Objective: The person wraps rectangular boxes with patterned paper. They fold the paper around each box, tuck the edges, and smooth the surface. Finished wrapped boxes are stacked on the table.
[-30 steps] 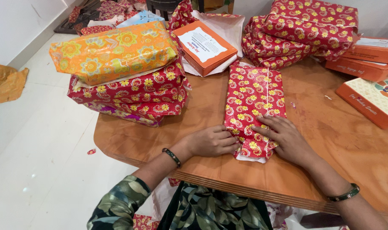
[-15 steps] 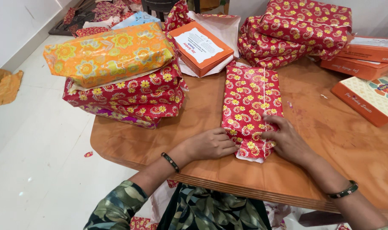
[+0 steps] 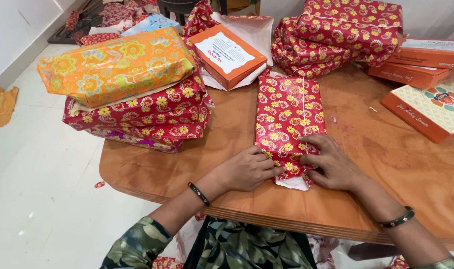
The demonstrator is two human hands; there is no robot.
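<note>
The fingers (image 3: pixel 272 160) of the left hand (image 3: pixel 247 169) are curled and pressed against the near left corner of a box wrapped in red floral paper (image 3: pixel 288 117), pinching the paper fold there, while the right hand (image 3: pixel 331 164) lies over the near right corner with its fingers bent down onto the wrap, holding the flap flat. The wrapped box lies lengthwise on the wooden bench (image 3: pixel 386 164), its near end close to the edge nearest the person; a bit of white inner paper (image 3: pixel 294 183) pokes out from under that end, so the fold there looks unfinished. If either hand eases its pressure the glossy paper could spring open, and a hard tug could tear the corner or skew the seam that runs along the top. To the left stands a stack of wrapped boxes topped by an orange floral parcel (image 3: pixel 117 65); behind the box an orange sweet box (image 3: pixel 227 52) lies on an open sheet of paper, not yet covered. More red wrapped parcels (image 3: pixel 336 35) are piled at the back right, and unwrapped orange boxes (image 3: pixel 431 109) lie at the right edge. All the boxes are shut, so what they contain cannot be seen.
</note>
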